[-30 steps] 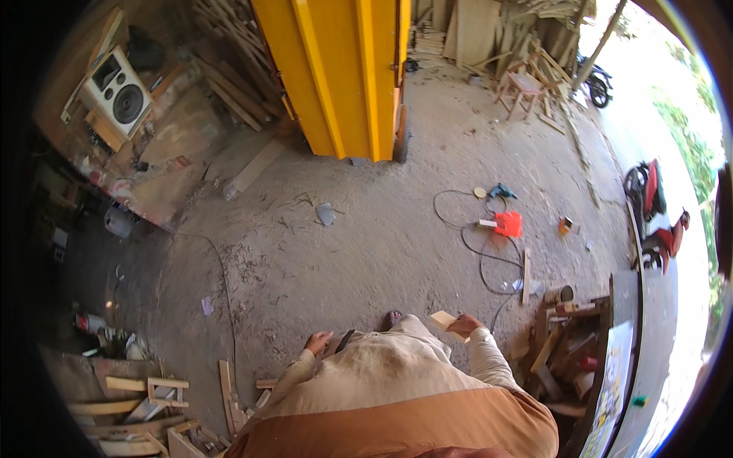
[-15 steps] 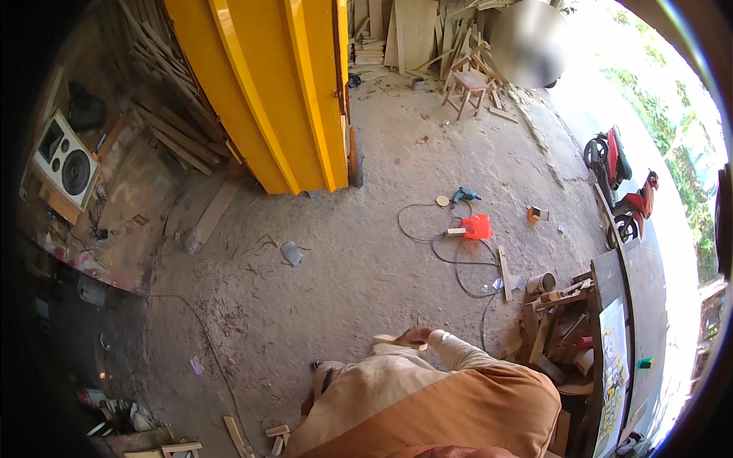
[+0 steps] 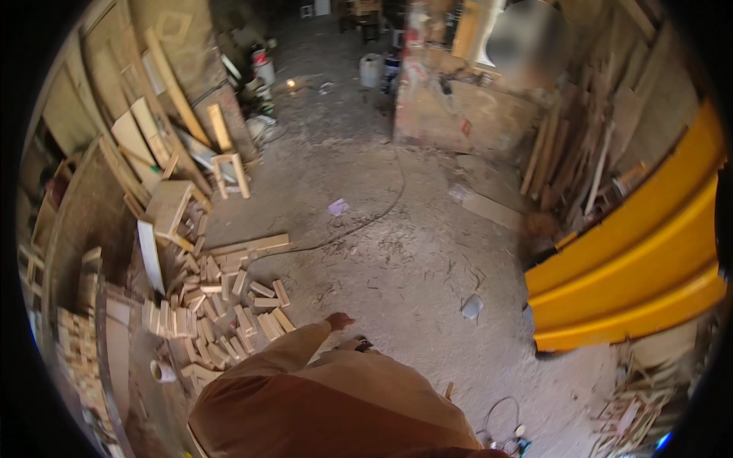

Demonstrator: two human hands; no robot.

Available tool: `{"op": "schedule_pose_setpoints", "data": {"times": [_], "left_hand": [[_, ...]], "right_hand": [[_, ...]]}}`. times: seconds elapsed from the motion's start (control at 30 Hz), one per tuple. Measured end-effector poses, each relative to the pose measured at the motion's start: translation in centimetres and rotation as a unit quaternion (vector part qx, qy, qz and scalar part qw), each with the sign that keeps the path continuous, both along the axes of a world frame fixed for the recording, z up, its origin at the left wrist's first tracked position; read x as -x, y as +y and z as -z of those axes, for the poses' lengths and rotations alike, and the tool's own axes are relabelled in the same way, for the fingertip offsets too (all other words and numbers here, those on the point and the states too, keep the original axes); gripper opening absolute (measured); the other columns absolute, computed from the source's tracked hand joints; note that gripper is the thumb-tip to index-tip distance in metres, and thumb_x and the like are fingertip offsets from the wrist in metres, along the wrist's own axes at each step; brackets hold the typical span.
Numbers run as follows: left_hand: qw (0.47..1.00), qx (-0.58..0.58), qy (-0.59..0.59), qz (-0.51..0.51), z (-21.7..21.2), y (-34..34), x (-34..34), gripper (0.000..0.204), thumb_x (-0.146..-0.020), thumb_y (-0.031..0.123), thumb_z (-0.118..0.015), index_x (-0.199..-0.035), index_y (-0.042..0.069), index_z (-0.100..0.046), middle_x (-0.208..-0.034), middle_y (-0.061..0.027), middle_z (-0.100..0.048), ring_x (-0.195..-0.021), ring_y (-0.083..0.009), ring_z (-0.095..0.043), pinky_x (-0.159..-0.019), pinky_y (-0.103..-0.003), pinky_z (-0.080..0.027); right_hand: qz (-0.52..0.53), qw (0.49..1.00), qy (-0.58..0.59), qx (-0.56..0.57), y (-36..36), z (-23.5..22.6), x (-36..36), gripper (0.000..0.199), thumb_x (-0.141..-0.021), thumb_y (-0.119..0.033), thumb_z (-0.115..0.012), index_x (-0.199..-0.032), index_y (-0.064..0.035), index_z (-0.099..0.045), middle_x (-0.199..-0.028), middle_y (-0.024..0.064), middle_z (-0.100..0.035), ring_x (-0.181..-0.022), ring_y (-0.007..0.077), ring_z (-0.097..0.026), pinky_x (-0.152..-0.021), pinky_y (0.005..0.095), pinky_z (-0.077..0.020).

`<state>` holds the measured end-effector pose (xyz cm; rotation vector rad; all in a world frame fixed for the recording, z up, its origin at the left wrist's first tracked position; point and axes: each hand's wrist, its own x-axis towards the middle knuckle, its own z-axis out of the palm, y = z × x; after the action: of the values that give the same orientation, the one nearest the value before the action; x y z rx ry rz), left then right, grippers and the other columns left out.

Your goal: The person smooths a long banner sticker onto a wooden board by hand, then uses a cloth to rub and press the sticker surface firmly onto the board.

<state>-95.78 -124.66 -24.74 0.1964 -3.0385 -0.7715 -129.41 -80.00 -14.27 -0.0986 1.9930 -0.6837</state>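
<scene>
My left hand (image 3: pixel 340 320) hangs beside my body at the end of a tan sleeve, over the concrete floor. Its fingers look loosely stretched, and I see nothing in them. Closest to it, on the left, lie loose short wooden blocks (image 3: pixel 269 327), not touched by the hand. My right hand is hidden behind my clothed body. A small piece of wood (image 3: pixel 449 391) sticks out past the right side of my shirt; what holds it, if anything, is hidden.
Wooden boards (image 3: pixel 175 84) lean on the left wall, near a small wooden frame (image 3: pixel 230 175). A cable (image 3: pixel 366 225) crosses the floor. A yellow ribbed metal panel (image 3: pixel 634 275) stands at the right. A power tool (image 3: pixel 521 444) with a cord lies at the lower right.
My view has swung left, from the yellow panel and motorbikes to the wood block pile. My right hand, earlier visible with a piece of wood, is now out of sight; my left hand has come into view.
</scene>
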Motion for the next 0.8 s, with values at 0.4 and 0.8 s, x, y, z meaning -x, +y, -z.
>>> {"op": "schedule_pose_setpoints", "data": {"times": [0.4,0.8], "left_hand": [[0.748,-0.270,-0.275,-0.540,0.7,-6.3,-11.7,0.081,-0.090,0.070,-0.058,-0.121,-0.003,-0.070,-0.113,-0.0234,-0.074,-0.115,-0.0383,-0.068,-0.100,-0.047,-0.051],[0.540,-0.519,-0.228,-0.622,-2.7,-15.7,-2.2,0.058,-0.102,0.052,-0.055,-0.139,0.008,-0.062,-0.121,-0.0207,-0.070,-0.097,-0.0318,-0.074,-0.081,-0.047,-0.059]], "right_hand": [[-0.142,0.987,0.043,0.063,-26.9,1.1,8.0,0.055,-0.094,-0.058,-0.064,-0.106,-0.0042,-0.070,-0.096,0.0081,-0.071,-0.086,0.0247,-0.062,-0.081,0.0422,-0.0487],[-0.281,0.956,0.074,0.047,-48.9,7.8,21.6,0.056,-0.098,-0.059,-0.060,-0.100,-0.0030,-0.068,-0.088,0.0092,-0.069,-0.082,0.0245,-0.061,-0.078,0.0429,-0.0485]]}}
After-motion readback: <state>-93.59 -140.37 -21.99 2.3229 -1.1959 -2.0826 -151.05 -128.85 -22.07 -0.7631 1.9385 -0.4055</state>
